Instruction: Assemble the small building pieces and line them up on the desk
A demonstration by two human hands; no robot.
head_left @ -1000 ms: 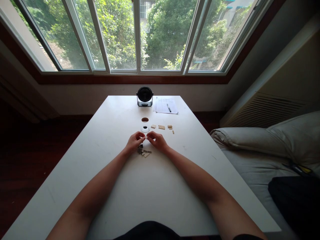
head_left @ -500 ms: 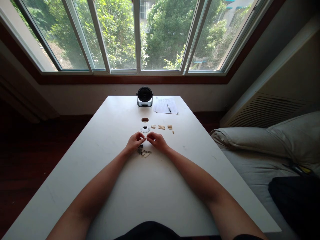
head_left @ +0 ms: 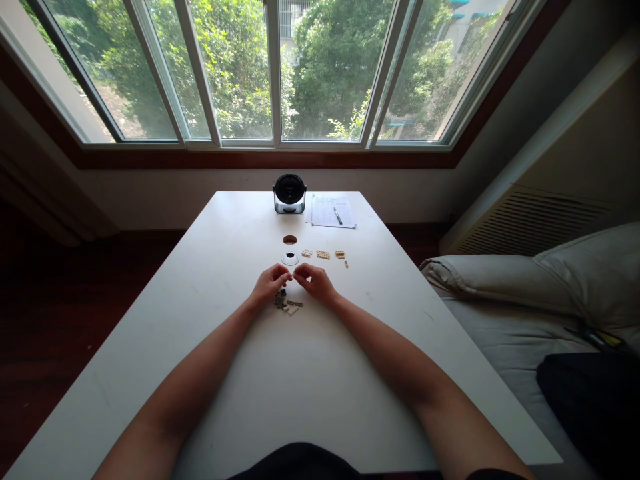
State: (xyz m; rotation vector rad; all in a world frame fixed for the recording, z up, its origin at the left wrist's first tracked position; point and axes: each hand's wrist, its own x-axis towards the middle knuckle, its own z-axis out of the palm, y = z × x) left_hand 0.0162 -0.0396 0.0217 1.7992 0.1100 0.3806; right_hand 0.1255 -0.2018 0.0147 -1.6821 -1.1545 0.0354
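Note:
My left hand (head_left: 270,283) and my right hand (head_left: 314,282) meet above the white table (head_left: 280,373), their fingertips pinching a tiny pale plastic brick (head_left: 291,275) between them. Just below my hands lies a small heap of grey and tan plastic bricks (head_left: 286,301). Beyond my fingers sit a flat white-and-black ring disc (head_left: 290,259) and a small brown round disc (head_left: 290,240). To their right is a row of several tan studded plates (head_left: 323,255).
At the far table edge stand a round black desk fan (head_left: 289,193) and a printed sheet (head_left: 327,212) with a pen (head_left: 338,215) on it. A bed with a pillow (head_left: 505,280) and a black bag (head_left: 585,407) lies right of the table, below a wall vent.
My fingertips shift slightly around the tiny brick. Both hands otherwise stay in place, and the bricks on the table have not moved.

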